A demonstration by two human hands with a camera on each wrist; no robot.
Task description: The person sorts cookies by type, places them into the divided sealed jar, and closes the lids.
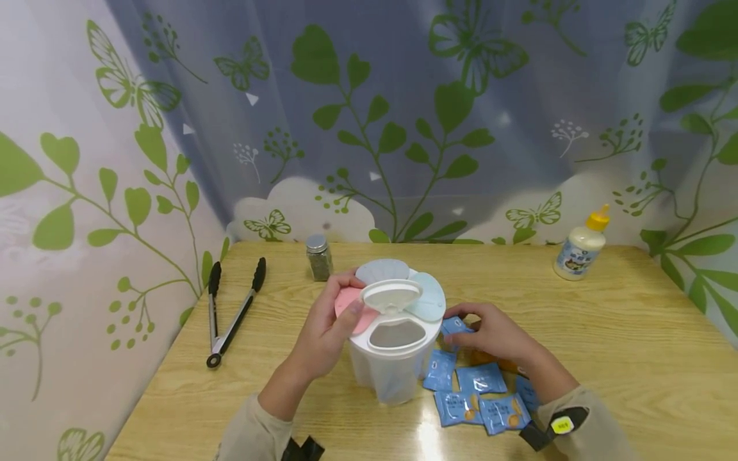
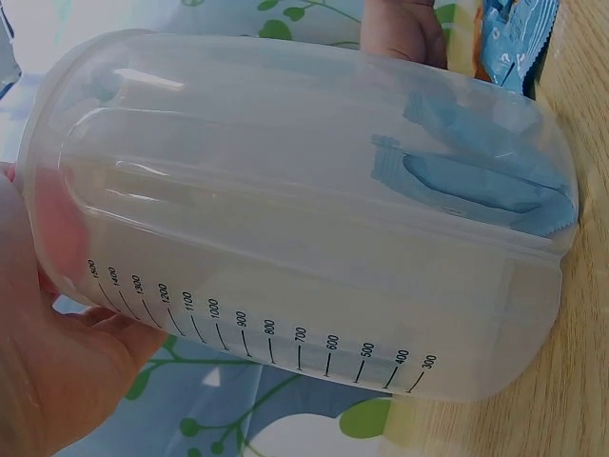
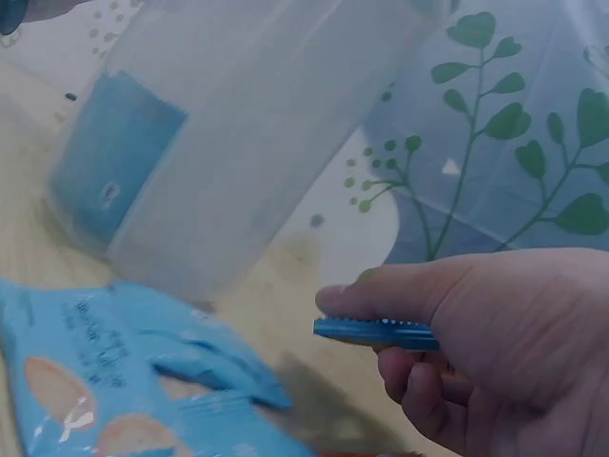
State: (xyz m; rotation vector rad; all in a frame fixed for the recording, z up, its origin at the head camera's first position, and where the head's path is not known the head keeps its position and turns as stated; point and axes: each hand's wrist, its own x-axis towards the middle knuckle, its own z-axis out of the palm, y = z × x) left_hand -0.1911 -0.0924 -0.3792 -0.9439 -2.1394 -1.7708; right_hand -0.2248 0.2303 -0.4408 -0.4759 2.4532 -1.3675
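Observation:
A translucent storage container (image 1: 392, 381) stands on the table, with pink, grey and pale-blue lids and one clear front flap (image 1: 393, 296) raised. My left hand (image 1: 323, 330) grips its top at the left, thumb over the pink lid (image 1: 347, 303). Through the wall in the left wrist view, blue packets (image 2: 476, 186) lie at the container's bottom. Just right of the container, my right hand (image 1: 498, 333) pinches a small blue snack packet (image 3: 376, 331) between thumb and fingers. Several more blue packets (image 1: 481, 379) lie below that hand; something orange-brown (image 1: 498, 362) is partly hidden under it.
Black-tipped tongs (image 1: 233, 326) lie spread at the left. A small glass jar with a metal lid (image 1: 319, 259) stands behind the container. At the back right is a bottle with a yellow nozzle (image 1: 579, 250). A patterned curtain (image 1: 403, 128) borders the wooden table (image 1: 634, 333).

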